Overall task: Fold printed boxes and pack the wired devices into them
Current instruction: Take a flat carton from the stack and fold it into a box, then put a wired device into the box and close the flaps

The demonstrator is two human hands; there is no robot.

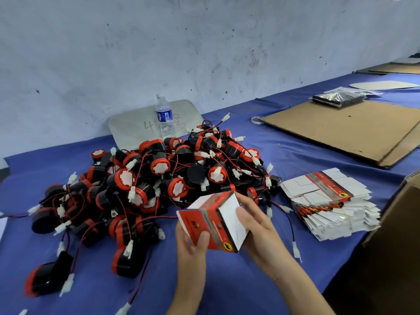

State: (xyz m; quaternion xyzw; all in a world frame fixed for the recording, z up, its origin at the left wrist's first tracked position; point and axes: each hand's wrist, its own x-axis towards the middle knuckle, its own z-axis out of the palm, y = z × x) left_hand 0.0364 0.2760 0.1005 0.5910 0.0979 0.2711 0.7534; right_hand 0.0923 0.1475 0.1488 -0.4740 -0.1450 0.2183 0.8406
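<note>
Holds a printed box (211,221), red and white and popped up into shape, just over the blue table (238,287), close to the front. Pinches the red side with the left grip (193,244), thumb on top, fingers under. Wraps the right grip (256,226) round the white end, one finger pressing flat on it. Off to the left, one black and red device (47,278) lying alone, wire and white plug trailing. Just behind the box, a big pile of wired devices (159,178), black and red with white caps, thin wires and little white plugs poking out all over. To the right of the pile, a leaning stack of flat boxes (329,205), not folded yet. Beside that, at the right edge, the corner of a brown carton (397,223). Farther back, a wide cardboard sheet (341,126) lying flat, with a black packet (338,98) at its far end. Behind the pile, a water bottle (164,114) standing up in front of a grey board (131,126) that leans on the scuffed wall (204,42)
</note>
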